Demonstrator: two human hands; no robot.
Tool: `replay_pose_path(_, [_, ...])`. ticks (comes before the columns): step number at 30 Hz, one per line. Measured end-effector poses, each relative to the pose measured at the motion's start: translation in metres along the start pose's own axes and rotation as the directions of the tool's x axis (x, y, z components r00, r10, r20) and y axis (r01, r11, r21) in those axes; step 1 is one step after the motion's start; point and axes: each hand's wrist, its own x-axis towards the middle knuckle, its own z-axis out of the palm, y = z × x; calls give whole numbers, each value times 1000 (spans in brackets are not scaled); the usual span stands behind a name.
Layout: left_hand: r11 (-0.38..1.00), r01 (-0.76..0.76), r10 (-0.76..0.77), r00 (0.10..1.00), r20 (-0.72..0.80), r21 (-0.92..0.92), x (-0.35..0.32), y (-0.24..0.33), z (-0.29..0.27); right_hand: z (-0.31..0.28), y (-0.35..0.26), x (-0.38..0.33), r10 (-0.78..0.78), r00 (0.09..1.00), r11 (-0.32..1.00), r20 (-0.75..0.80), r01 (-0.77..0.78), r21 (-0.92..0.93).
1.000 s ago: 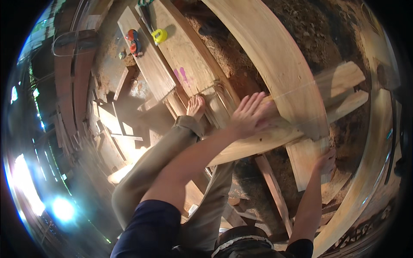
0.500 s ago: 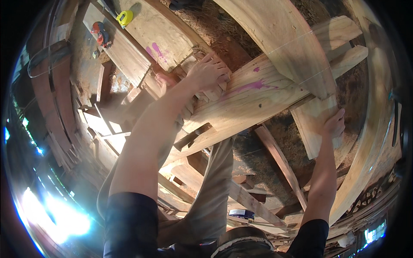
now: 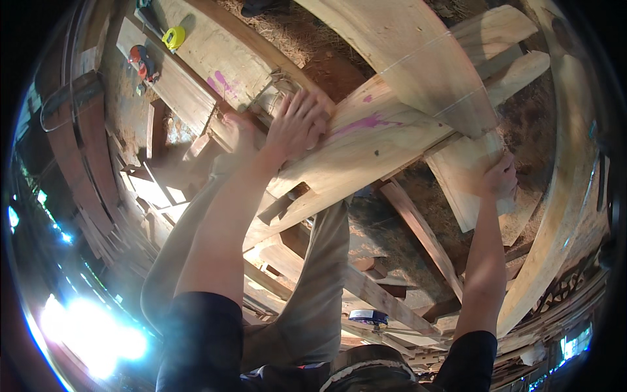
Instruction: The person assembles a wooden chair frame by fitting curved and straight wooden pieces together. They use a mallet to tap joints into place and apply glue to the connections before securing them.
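My left hand [image 3: 299, 127] is closed over the near end of a broad pale wooden plank [image 3: 339, 163] with purple marks, its fingers bent and partly hiding the wood beneath. Close beside that hand rests my bare foot [image 3: 240, 134]. On the right, my right hand [image 3: 499, 176] grips the edge of a shorter flat board [image 3: 457, 179]. This board sits under the tip of a wide curved board [image 3: 424, 62], which lies across the plank. A dark notch [image 3: 279, 206] is cut into the plank's near edge.
A yellow tape measure [image 3: 174, 38] and a red-and-black tool [image 3: 140, 62] lie on timbers at the upper left. Loose battens [image 3: 424, 232] cross the dirt floor below the plank. A dark blue round tin [image 3: 368, 317] stands near my legs. Long curved timber [image 3: 542, 261] bounds the right.
The whole view has shifted slightly, so the boards appear a little further left and up. My left hand has slid a short way toward me over the plank; my right hand keeps its board.
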Motion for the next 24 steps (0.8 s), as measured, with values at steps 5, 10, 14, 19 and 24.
replay_pose_path(5, [976, -122, 173, 939, 297, -182, -80, 11, -24, 6, 10, 4, 15, 1000, 996, 10, -15, -85])
replay_pose_path(10, [990, -119, 135, 933, 333, -70, -77, 5, -39, 3, 6, 4, 12, 1000, 990, 23, -8, -140])
replay_pose_path(14, [936, 153, -78, 968, 237, -317, -77, 75, -34, -4, -1, 0, 9, 999, 995, 44, -5, -101])
replay_pose_path(19, [873, 213, 23, 881, 473, -439, -114, 174, -56, 4, 8, 3, -7, 1000, 994, 6, 7, -106])
replay_pose_path(24, [811, -47, 102, 993, 62, -583, -25, 224, -60, 15, 13, 7, -174, 985, 935, -3, 165, -313])
